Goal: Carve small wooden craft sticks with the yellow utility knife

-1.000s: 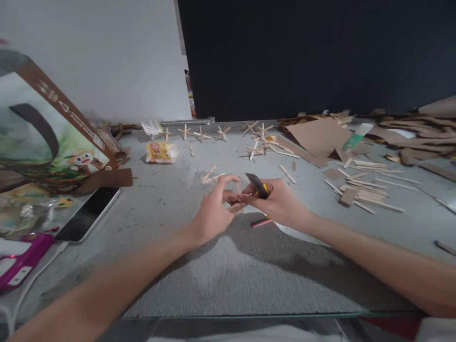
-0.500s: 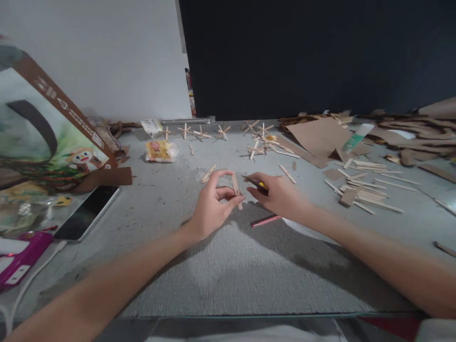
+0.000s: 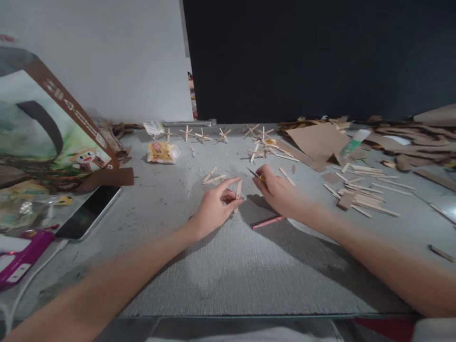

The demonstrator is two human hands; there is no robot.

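Observation:
Near the middle of the grey table (image 3: pixel 199 285), my left hand (image 3: pixel 215 209) pinches a small wooden stick (image 3: pixel 239 189) held nearly upright between thumb and fingers. My right hand (image 3: pixel 276 190), just to its right, is closed around a cutter (image 3: pixel 257 175) with a dark tip and a yellow part; the tip points left and does not touch the stick. A red pencil (image 3: pixel 268 222) lies below my right hand. Beyond my left hand lie two loose sticks (image 3: pixel 214 179), and another stick (image 3: pixel 287 176) lies beyond my right hand.
Crossed-stick shapes (image 3: pixel 203 137) line the back, near a yellow packet (image 3: pixel 162 153). At the right are piled sticks (image 3: pixel 370 197), brown cardboard (image 3: pixel 317 142) and a glue stick (image 3: pixel 355 143). A phone (image 3: pixel 89 213), a purple power strip (image 3: pixel 26 259) and a large box (image 3: pixel 76 128) stand left.
My right hand has moved slightly up, and the cutter tip is farther from the stick. The stick in my left hand has changed its tilt. The view has shifted slightly.

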